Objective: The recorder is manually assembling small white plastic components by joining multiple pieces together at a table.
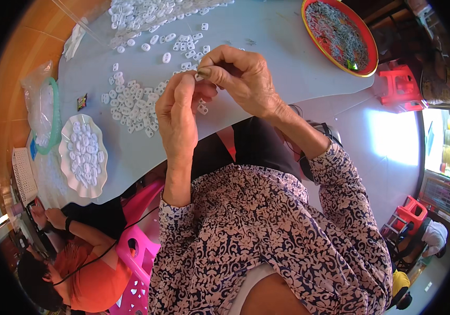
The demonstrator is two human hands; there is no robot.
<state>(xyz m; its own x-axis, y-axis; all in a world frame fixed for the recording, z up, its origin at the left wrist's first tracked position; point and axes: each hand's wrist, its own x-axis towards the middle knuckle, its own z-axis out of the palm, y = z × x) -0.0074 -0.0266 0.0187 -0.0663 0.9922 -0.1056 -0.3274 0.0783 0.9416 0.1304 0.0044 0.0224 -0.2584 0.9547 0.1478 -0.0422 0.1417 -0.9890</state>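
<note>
Above the table's near edge, my left hand [176, 113] and my right hand [246, 79] meet fingertip to fingertip. Between them is a small white plastic piece [199, 77], mostly covered by the fingers. My right thumb and forefinger pinch it from the right, while the left fingers close on it from the other side. A loose pile of small white plastic pieces with holes [134, 105] lies left of and under my hands. Beyond my hands are more scattered two-holed pieces [188, 43] and some rounded oval ones [166, 58].
A white scalloped dish [101, 176] of white oval parts stands at the left, near a green-rimmed basket [55, 113]. A red round tray [374, 52] of small metal parts sits far right. One person [96, 278] sits at lower left by a pink chair [138, 252].
</note>
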